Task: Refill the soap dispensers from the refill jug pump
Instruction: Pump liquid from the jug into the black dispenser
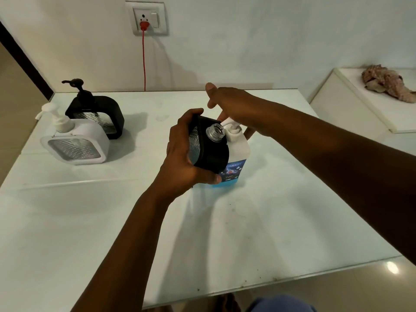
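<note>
Soap dispensers, three in all, on a white table (67, 221). Far left: white dispenser (75, 145) with pump fitted, standing near the table's left edge. Just behind it and touching or nearly so, a black dispenser (99, 115), pump also fitted. Both well apart from the hands; likely parked there, either finished or waiting their turn, and I cannot tell which.

Centre: left hand (182, 158) grips a second black dispenser (210, 152), fingers wrapped over its upper edge, thumb under the lower corner. Pump is off; the bare clear threaded neck (215, 131) is open. Body held off the table and tilted to the right so the neck sits right at the spout, a sensible pose for catching the soap without a funnel.

Just right, pressed against the held dispenser: refill jug (236, 154), white with a blue label, upright on the table, blue liquid showing at its base. Its white pump head (231, 127) points left, towards the open neck.

Right hand (227, 104) lies on top of the pump head, palm down, fingers extended and not curled around anything, thumb raised. Reads as pressing or about to press. No soap stream visible; fill level in the held dispenser not readable.

Far right: low white ledge (360, 113) carrying a crumpled pinkish cloth (385, 85). Back wall: socket (147, 19) with a red plug and cord (144, 61) hanging down.
</note>
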A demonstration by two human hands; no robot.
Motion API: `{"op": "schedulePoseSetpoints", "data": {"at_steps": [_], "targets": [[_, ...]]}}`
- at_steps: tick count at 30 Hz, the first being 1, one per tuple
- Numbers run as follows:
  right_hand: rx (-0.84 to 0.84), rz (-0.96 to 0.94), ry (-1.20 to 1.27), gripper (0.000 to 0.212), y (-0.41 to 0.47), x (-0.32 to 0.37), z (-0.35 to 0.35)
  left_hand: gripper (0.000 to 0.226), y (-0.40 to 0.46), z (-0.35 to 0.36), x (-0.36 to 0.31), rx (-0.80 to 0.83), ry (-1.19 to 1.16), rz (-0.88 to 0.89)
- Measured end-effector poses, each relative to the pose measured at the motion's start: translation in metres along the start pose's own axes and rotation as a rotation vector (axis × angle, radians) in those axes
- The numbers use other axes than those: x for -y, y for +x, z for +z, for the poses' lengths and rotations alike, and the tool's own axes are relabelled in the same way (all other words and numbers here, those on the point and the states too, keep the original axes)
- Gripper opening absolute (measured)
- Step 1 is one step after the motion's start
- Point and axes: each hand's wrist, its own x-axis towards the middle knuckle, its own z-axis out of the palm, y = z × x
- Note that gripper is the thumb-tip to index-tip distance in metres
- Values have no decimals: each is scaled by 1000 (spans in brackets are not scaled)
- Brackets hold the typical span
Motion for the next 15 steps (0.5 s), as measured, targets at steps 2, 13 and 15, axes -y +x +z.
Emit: {"op": "schedulePoseSetpoints", "data": {"at_steps": [2,13,15], "targets": [[-43,-26,-17,58,3,-5,1,132,0,1,1,2,-2,11],[-217,-158,-206,52,6,-13,11,131,0,1,0,-5,-1,8],[-167,-117,-164,54,5,-8,8,131,0,1,-1,-7,-4,11]]}}
